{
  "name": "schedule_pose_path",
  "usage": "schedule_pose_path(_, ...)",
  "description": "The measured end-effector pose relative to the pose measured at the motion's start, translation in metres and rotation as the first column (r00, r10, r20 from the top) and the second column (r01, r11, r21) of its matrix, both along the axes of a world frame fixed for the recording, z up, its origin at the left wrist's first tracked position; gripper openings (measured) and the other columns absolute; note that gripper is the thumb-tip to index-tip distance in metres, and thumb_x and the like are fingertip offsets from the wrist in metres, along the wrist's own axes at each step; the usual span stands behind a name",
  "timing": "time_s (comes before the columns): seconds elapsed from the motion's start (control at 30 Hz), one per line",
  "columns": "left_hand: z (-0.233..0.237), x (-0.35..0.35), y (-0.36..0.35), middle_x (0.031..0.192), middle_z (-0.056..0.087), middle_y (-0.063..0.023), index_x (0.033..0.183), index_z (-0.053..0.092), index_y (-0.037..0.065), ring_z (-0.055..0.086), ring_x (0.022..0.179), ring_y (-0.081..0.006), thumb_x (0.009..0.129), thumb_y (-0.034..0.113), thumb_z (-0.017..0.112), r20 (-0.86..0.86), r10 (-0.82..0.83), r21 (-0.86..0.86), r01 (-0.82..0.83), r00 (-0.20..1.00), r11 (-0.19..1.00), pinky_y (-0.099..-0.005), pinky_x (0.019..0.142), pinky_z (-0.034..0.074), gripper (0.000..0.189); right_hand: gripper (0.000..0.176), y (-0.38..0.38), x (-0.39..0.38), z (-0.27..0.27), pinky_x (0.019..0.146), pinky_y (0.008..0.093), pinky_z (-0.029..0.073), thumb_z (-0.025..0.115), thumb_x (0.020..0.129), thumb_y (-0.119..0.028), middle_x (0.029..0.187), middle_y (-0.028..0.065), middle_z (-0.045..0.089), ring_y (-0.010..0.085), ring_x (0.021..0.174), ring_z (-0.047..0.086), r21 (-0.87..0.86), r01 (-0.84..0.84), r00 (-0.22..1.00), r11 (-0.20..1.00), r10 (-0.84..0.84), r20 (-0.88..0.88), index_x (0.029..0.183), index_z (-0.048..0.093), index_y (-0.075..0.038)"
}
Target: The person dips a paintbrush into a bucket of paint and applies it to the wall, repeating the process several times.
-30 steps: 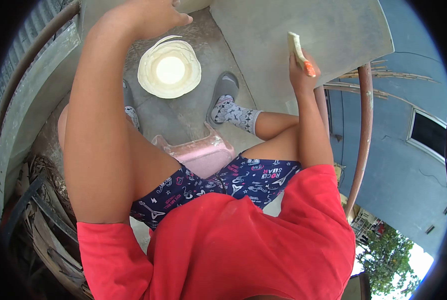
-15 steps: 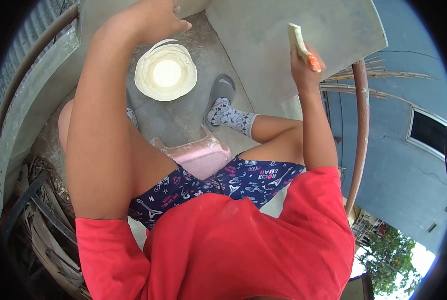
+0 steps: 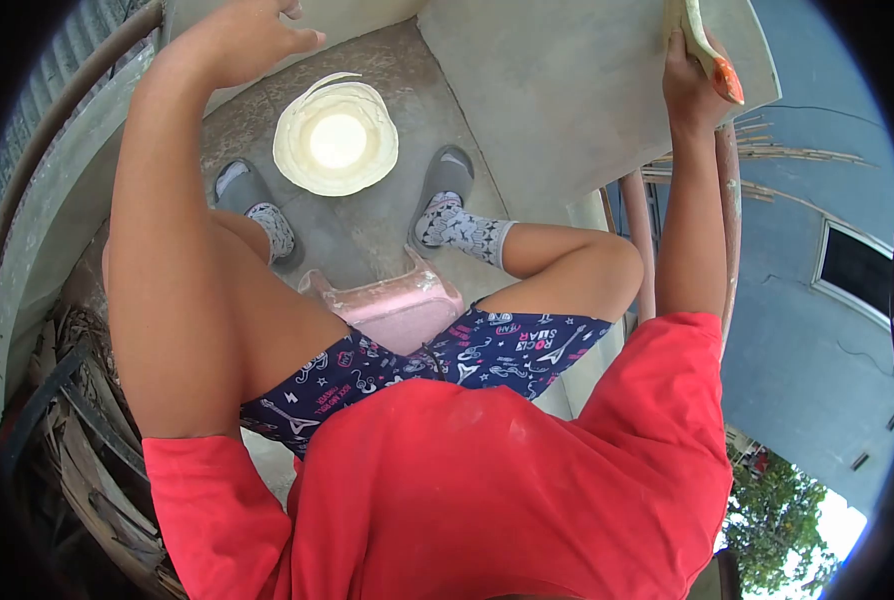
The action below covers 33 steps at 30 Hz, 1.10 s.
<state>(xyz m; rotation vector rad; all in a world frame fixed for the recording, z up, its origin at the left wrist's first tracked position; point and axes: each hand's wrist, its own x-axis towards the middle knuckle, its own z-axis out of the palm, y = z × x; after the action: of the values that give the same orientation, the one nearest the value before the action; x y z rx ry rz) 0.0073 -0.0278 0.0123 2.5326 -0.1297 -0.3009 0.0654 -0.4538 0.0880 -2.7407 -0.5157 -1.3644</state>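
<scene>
At the top right my right hand [image 3: 695, 88] is closed around a flat, cream-coated tool [image 3: 696, 24] with an orange end; its upper part runs out of the picture. The tool overlaps the right edge of a smooth grey panel [image 3: 567, 100]. My left hand [image 3: 242, 40] is raised at the upper left, its thumb stretched out and other fingers partly cut off by the frame; nothing shows in it. Below and right of it, a pale round basin [image 3: 289, 150] with a ragged rim and a loose strip along its edge sits on the floor.
A pink stool [image 3: 397, 305] is between my legs on the concrete floor [image 3: 357, 235]. My slippered feet flank the basin. A rusty pipe rail [image 3: 727, 190] and thin bamboo sticks [image 3: 757, 150] are at right; dry husks [image 3: 97, 480] and dark metal bars lie at lower left.
My right hand has moved right and upward with the tool, toward the panel's edge. My left hand has shifted left. My knees are farther apart, and the left slipper now shows fully.
</scene>
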Motion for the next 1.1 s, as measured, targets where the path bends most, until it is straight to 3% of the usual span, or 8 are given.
schedule_pose_path(0.1,0.000,0.001,-0.002,0.116,0.062,-0.0279,0.129,0.052,-0.004,0.061,0.108,-0.0354,0.085,0.040,0.064,0.022,-0.014,-0.017,0.015,1.000,1.000,-0.0380,0.095,0.045,0.063,0.021,-0.009,-0.027,-0.031,0.069,0.0321,0.053,0.068,0.084,-0.019,0.083,0.0132,0.070,0.0292,0.076,0.068,0.083,-0.085,0.989,0.993,0.094,-0.117,0.098,0.070,-0.003)
schedule_pose_path(0.23,0.012,-0.001,-0.014,0.115,0.062,-0.0276,0.129,0.053,-0.003,0.062,0.107,-0.0359,0.085,0.040,0.064,-0.007,-0.037,0.004,0.037,0.999,0.999,-0.0379,0.095,0.045,0.062,0.020,-0.010,-0.080,-0.149,0.064,0.0437,0.052,0.068,0.080,-0.017,0.080,0.0152,0.066,0.0361,0.072,0.064,-0.201,0.078,0.787,0.977,-0.184,-0.588,0.096,0.066,-0.006)
schedule_pose_path(0.33,0.010,0.000,-0.021,0.114,0.063,-0.0269,0.129,0.053,-0.002,0.062,0.107,-0.0356,0.085,0.040,0.064,-0.022,-0.054,0.049,0.055,0.998,0.997,-0.0381,0.095,0.045,0.062,0.012,-0.044,-0.075,-0.173,0.056,0.0445,0.051,0.063,0.079,-0.013,0.071,0.0130,0.062,0.0348,0.065,0.064,-0.262,0.051,0.849,0.964,-0.180,-0.497,0.088,0.064,-0.006)
schedule_pose_path(0.43,0.003,0.002,-0.023,0.115,0.062,-0.0269,0.128,0.054,-0.002,0.061,0.107,-0.0354,0.084,0.040,0.064,-0.042,-0.066,0.023,0.067,0.997,0.998,-0.0381,0.095,0.045,0.062,0.016,-0.044,-0.072,-0.115,0.061,0.0415,0.052,0.067,0.080,-0.015,0.077,0.0129,0.065,0.0329,0.068,0.064,-0.279,0.122,0.903,0.952,-0.224,-0.367,0.094,0.066,-0.007)
schedule_pose_path(0.6,0.000,0.006,-0.021,0.117,0.061,-0.0278,0.128,0.054,-0.002,0.060,0.110,-0.0353,0.085,0.041,0.064,-0.004,-0.063,0.024,0.063,0.998,0.998,-0.0378,0.095,0.044,0.062,0.018,-0.033,-0.092,-0.074,0.063,0.0366,0.052,0.069,0.081,-0.012,0.081,0.0122,0.067,0.0300,0.070,0.065,-0.044,0.030,0.981,0.999,-0.038,-0.188,0.098,0.069,-0.006)
schedule_pose_path(0.73,-0.002,0.010,-0.025,0.118,0.060,-0.0278,0.129,0.053,-0.002,0.060,0.110,-0.0352,0.085,0.042,0.063,0.009,-0.126,0.061,0.125,0.992,0.990,-0.0383,0.096,0.044,0.063,0.017,-0.049,-0.110,-0.174,0.061,0.0447,0.052,0.066,0.079,-0.014,0.072,0.0122,0.060,0.0339,0.068,0.063,-0.280,0.018,0.811,0.960,-0.178,-0.558,0.094,0.063,-0.008)
schedule_pose_path(0.87,-0.007,0.009,-0.027,0.119,0.060,-0.0270,0.129,0.053,-0.002,0.060,0.110,-0.0350,0.085,0.043,0.063,-0.029,-0.097,0.081,0.099,0.995,0.992,-0.0382,0.097,0.044,0.064,0.015,-0.070,-0.101,-0.159,0.060,0.0449,0.052,0.065,0.080,-0.014,0.072,0.0124,0.062,0.0352,0.066,0.063,-0.302,0.145,0.826,0.942,-0.283,-0.487,0.093,0.064,-0.008)
schedule_pose_path(1.1,-0.002,0.010,-0.034,0.120,0.061,-0.0252,0.129,0.054,0.001,0.059,0.112,-0.0341,0.085,0.044,0.062,-0.041,-0.110,0.078,0.113,0.993,0.991,-0.0378,0.098,0.043,0.062,0.017,-0.045,-0.113,-0.094,0.054,0.0406,0.049,0.065,0.079,-0.010,0.067,0.0110,0.059,0.0310,0.060,0.061,-0.133,-0.017,0.983,0.991,-0.007,-0.182,0.095,0.065,-0.005)
